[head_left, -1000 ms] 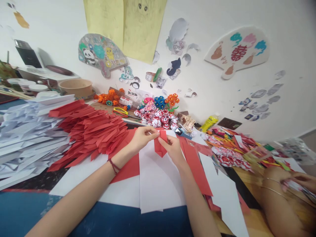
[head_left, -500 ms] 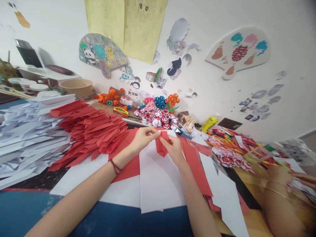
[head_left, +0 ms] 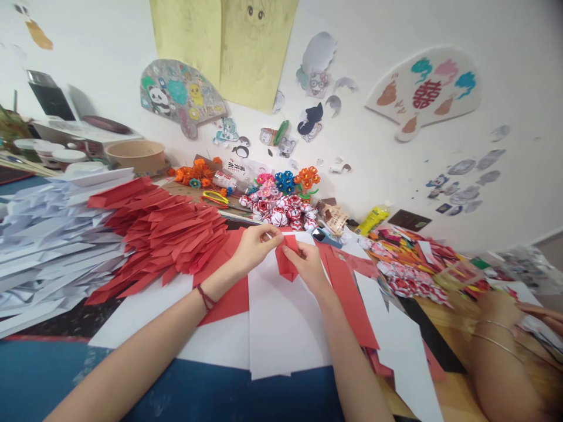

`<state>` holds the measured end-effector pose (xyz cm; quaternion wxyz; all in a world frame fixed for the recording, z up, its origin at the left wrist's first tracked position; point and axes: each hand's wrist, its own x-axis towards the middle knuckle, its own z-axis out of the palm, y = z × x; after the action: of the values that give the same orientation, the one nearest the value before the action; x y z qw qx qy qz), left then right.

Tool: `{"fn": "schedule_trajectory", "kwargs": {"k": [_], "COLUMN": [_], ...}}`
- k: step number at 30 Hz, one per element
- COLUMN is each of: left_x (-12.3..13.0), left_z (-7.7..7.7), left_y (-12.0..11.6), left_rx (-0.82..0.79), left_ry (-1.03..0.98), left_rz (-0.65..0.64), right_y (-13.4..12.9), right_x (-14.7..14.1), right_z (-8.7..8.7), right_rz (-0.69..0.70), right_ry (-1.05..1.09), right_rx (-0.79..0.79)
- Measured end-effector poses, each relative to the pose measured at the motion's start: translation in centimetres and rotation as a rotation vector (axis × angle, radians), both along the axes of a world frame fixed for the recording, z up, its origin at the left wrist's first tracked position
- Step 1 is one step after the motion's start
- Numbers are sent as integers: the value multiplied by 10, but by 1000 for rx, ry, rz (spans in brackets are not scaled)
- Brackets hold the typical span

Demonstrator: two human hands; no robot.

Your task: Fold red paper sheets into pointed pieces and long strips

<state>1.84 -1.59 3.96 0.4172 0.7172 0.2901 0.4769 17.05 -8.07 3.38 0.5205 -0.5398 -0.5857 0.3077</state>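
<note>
A small folded piece of red paper point(head_left: 287, 268) is held above white sheets point(head_left: 285, 328). My left hand point(head_left: 259, 245) pinches its upper left edge between thumb and fingertips. On its right side, my right hand point(head_left: 307, 261) grips the same piece, thumb in front and the other fingers partly hidden behind. Left of my hands lies a heap of folded red strips point(head_left: 171, 225), with a heap of folded white strips point(head_left: 57, 240) beyond it at the far left. Flat red paper point(head_left: 229, 293) lies under my left wrist.
Red-and-white paper flowers point(head_left: 281, 212) stand behind my hands, near a clear bottle point(head_left: 231, 181) and a yellow bottle point(head_left: 373, 220). Red paper point(head_left: 352, 299) and cut white paper point(head_left: 404, 346) lie at the right. Another person's arm point(head_left: 501, 351) rests at the far right.
The red piece and my fingers have shifted very slightly to the left, with both hands still holding it. At the far right, the other person's hands have moved a little.
</note>
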Motion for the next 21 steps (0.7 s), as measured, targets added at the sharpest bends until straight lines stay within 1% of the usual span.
{"fn": "schedule_trajectory", "kwargs": {"k": [5,9,13,18,21], "left_x": [0,1,2,3,2], "left_z": [1,-1,-2,1,3], "left_y": [-1,1,2,-1,-4], "left_rx": [-16,-36,-40,-50,3], "left_ry": [0,-21,14,51,98], "left_rz": [-15,-31,-39,-9,12], "right_y": [0,0,1,1,-1], "right_x": [0,1,2,3,3], "right_z": [1,1,-1,0,2], "right_rz": [-15,2,-27,-27,-38], "right_ry": [-6,10,3,24,16], "right_rx": [6,16,33,59,74]}}
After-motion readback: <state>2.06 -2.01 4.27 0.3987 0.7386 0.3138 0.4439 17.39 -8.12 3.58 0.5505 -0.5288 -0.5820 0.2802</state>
